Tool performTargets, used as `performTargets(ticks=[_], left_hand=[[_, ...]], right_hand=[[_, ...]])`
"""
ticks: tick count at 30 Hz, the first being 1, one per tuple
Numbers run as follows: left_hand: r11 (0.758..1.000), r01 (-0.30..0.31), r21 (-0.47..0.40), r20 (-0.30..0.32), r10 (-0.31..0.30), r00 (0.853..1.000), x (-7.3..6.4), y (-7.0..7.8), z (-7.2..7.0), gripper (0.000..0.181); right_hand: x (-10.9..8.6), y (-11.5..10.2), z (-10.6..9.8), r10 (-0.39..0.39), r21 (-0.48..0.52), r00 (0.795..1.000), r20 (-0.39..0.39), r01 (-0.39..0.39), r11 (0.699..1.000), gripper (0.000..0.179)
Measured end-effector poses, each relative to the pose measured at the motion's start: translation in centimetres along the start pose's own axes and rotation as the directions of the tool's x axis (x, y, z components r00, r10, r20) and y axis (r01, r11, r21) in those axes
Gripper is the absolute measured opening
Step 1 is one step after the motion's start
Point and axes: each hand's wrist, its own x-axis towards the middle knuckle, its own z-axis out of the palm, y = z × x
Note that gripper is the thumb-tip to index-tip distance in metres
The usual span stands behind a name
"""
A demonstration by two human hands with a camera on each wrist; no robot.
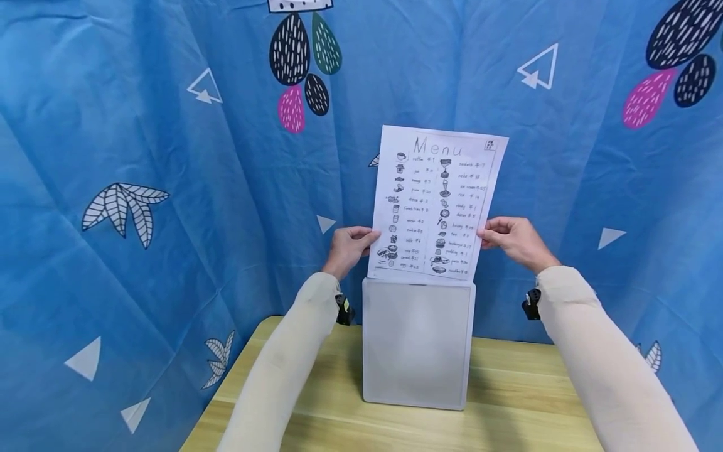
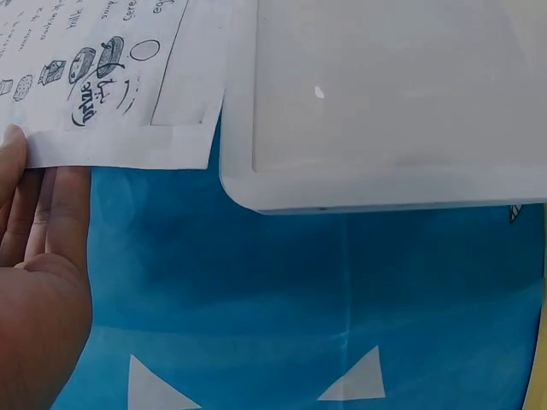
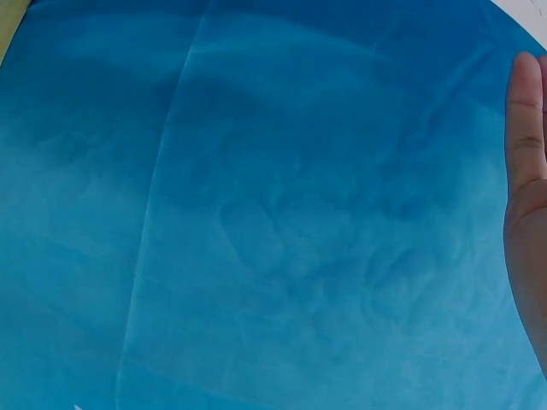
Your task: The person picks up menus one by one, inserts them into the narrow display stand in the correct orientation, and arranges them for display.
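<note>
A white menu sheet (image 1: 432, 207) with handwritten words, small drawings and prices is held upright in the head view. My left hand (image 1: 349, 248) pinches its left edge between thumb and fingers. On the opposite edge, my right hand (image 1: 516, 238) pinches the paper the same way. Just below the sheet stands a grey panel with a pale frame (image 1: 418, 345), its top edge close to the paper's bottom edge. In the left wrist view, the left hand (image 2: 43, 256) has its thumb over the paper (image 2: 179, 145), beside the panel's rounded corner (image 2: 248, 184). The right wrist view shows only part of the right hand (image 3: 530, 188).
A light wooden table (image 1: 525, 383) lies under the panel. Blue patterned curtain (image 1: 169, 125) hangs behind and at the sides, close to both hands. A dark wrist camera (image 1: 344, 309) sits on the left wrist and another (image 1: 531, 304) on the right.
</note>
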Motion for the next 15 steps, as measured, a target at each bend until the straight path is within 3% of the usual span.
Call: performTargets(ticks=[15], left_hand=[[0.999, 0.041, -0.014, -0.009, -0.041, 0.999, -0.5, -1.2, -0.2, 0.026]], right_hand=[[0.1, -0.4, 0.7, 0.005, -0.013, 1.0, -0.007, -0.005, 1.0, 0.042]])
